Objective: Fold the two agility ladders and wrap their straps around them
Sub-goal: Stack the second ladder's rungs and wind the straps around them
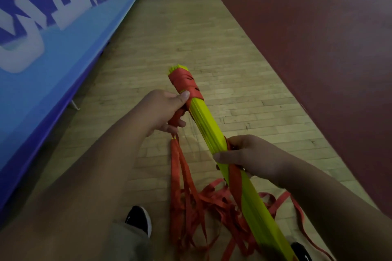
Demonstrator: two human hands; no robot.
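Note:
A bundle of yellow ladder rungs [206, 125] slants from the lower right up toward the middle of the view. Red strap [186, 85] is wound several times around its far end. My left hand [163, 110] grips the strap just below those windings, thumb on the bundle. My right hand [248, 158] grips the bundle lower down, fingers curled around the rungs and a strap band. Loose red strap loops [191, 203] hang from my left hand and from the bundle down to the floor. Only one ladder is in view.
I stand on a pale wooden floor [186, 34]. A blue banner wall [53, 38] runs along the left. Dark red flooring [318, 27] fills the right. My black shoes [139, 219] show at the bottom, beside the strap tangle.

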